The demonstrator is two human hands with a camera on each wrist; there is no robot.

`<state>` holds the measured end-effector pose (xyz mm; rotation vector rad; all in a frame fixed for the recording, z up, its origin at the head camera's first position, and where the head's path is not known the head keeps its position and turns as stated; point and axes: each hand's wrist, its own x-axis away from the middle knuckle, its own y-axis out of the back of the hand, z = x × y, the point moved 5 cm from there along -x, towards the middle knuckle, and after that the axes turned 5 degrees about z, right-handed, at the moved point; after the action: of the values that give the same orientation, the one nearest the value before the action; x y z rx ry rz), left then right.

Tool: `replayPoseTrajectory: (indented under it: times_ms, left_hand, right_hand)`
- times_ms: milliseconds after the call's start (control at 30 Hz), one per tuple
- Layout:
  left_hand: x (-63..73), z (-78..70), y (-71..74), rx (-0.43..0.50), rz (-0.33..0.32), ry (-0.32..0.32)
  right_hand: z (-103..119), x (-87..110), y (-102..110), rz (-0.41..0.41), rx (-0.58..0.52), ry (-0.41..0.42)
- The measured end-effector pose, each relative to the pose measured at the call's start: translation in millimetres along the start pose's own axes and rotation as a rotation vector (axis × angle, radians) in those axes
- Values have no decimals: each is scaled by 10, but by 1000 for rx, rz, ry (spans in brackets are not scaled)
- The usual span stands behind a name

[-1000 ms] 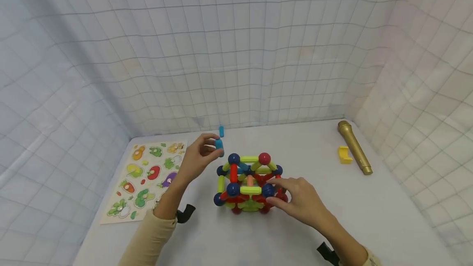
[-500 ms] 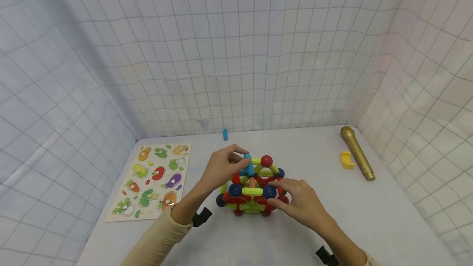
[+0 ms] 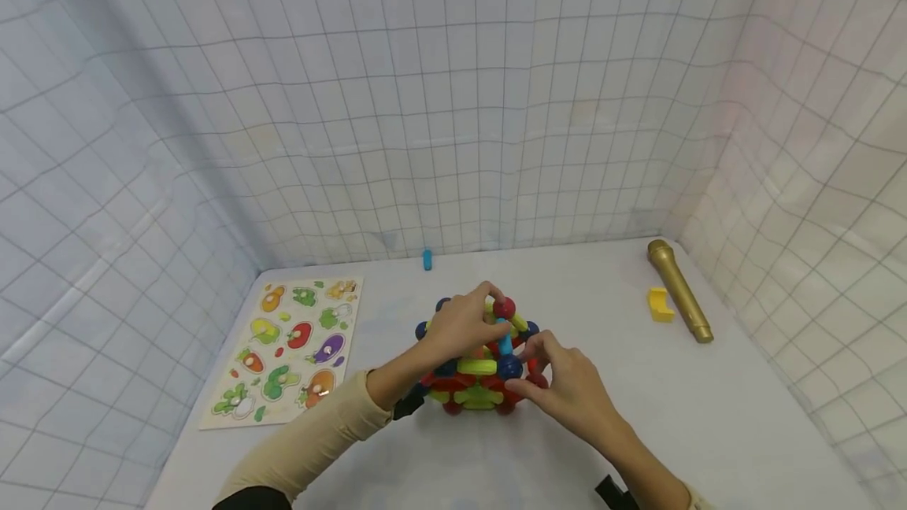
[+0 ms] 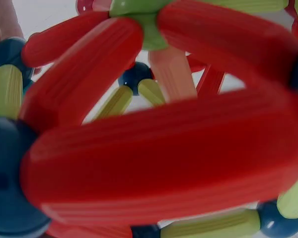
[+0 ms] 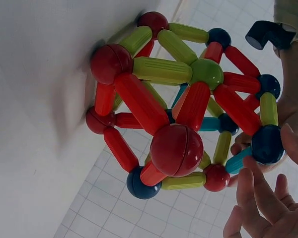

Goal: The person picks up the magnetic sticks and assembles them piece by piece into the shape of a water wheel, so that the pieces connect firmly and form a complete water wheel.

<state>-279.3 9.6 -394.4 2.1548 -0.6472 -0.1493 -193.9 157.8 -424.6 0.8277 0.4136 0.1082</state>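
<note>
A framework of ball-and-rod building pieces (image 3: 478, 397) stands on the table, made of red, lime and blue rods joined by balls. My left hand (image 3: 460, 325) reaches over its top and pinches a light blue rod (image 3: 505, 343). That rod spans from a red ball (image 3: 505, 308) to a dark blue ball (image 3: 509, 367) at the near right corner. Thumb and finger of my right hand (image 3: 570, 380) hold this dark blue ball. The right wrist view shows the blue rod (image 5: 238, 159) between both balls. Red rods (image 4: 164, 158) fill the left wrist view, hiding the left fingertips.
Another light blue rod (image 3: 427, 260) lies at the table's back edge. On the left is a vegetable puzzle board (image 3: 283, 352). A gold toy microphone (image 3: 680, 290) and a small yellow piece (image 3: 660, 304) lie at right. Gridded cloth walls (image 3: 460, 101) surround the table.
From left of the framework, my left hand has moved right with the light blue rod, bringing it between the red ball and the dark blue ball. My right hand still holds the dark blue ball.
</note>
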Motion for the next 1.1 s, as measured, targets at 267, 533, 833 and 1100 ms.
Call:
replayPoseTrajectory:
  times_ms: [267,533,833,1100]
  left_hand:
    - [-68,-5,1,-22,7,-8]
    - [-74,179,213,45,-44,4]
    - [96,721,439,43,-80,-107]
    - [259,912,403,90,-20,-151]
  right_hand:
    - [0,-2,-6,-22,33,-4]
    - [-8,-8,0,-53,44,18]
    - [-13,27,-24,-75,41,0]
    - [-9,-14,-52,-75,38,29]
